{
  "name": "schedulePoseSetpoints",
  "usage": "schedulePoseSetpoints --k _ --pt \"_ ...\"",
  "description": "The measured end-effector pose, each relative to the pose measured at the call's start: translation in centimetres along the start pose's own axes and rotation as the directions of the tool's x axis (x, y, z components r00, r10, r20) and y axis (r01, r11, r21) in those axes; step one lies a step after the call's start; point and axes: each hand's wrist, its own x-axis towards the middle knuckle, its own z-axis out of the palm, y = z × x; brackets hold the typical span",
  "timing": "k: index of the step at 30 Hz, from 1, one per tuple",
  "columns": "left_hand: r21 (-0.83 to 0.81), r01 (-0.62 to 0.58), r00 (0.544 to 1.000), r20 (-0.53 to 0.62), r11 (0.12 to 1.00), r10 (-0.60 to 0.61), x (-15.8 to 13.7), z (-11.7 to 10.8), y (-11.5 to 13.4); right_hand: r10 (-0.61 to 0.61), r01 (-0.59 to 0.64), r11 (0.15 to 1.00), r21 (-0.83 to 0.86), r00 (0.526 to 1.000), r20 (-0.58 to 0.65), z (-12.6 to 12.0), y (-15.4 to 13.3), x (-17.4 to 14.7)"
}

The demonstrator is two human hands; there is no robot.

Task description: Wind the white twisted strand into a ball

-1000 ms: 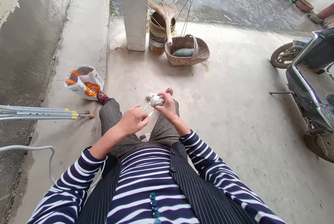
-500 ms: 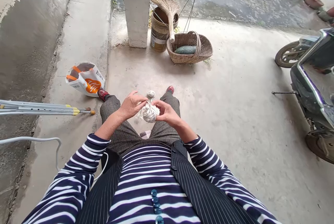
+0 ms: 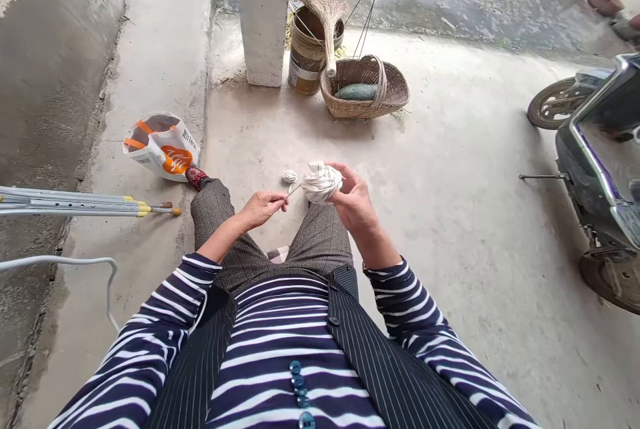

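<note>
My right hand (image 3: 356, 201) is closed around a white ball of cord (image 3: 321, 182), raised above my right knee. A short length of the cord (image 3: 294, 189) stretches from the ball to my left hand (image 3: 263, 208), whose thumb and fingers pinch it. On the floor just beyond, between my feet, lies a smaller white ball of cord (image 3: 289, 176). Whether the two balls are joined by a strand cannot be made out.
A white and orange bag (image 3: 163, 146) stands by my left foot. Crutches (image 3: 90, 204) lean in from the left. Ahead are a pillar (image 3: 263, 16), a bucket (image 3: 303, 59) with a straw broom (image 3: 327, 16), and a wicker basket (image 3: 367, 108) holding a green gourd (image 3: 356, 92). A scooter (image 3: 590, 156) stands right.
My hands have moved apart. The right one has carried the ball of cord up and to the right, while the left has dropped slightly, drawing a strand straight between them.
</note>
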Motion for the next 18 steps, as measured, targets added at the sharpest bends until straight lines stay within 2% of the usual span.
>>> schedulePoseSetpoints --k 3,5,9,14,18 --pt "-0.027 0.010 1.000 0.017 1.000 -0.010 -0.3 -0.3 0.2 -0.005 0.007 1.000 0.018 0.993 -0.121 0.1 0.0 0.8" --pt "-0.031 0.014 1.000 0.025 0.999 -0.013 -0.4 -0.8 0.0 -0.035 0.041 0.998 0.037 0.987 -0.159 0.2 -0.2 1.2" --pt "0.007 0.059 0.998 0.016 0.998 -0.059 -0.6 -1.6 -1.8 -0.150 0.156 0.988 0.021 0.974 -0.170 -0.5 -1.8 1.7" --pt "0.099 0.212 0.975 -0.086 0.972 -0.204 -0.5 -1.8 -5.1 -0.235 0.240 0.971 -0.006 0.947 -0.220 -2.6 -4.3 1.4" --pt "0.176 0.276 0.957 -0.138 0.945 -0.254 -0.1 -2.7 -6.6 -0.335 0.335 0.941 -0.038 0.917 -0.216 -3.3 -6.5 0.3"
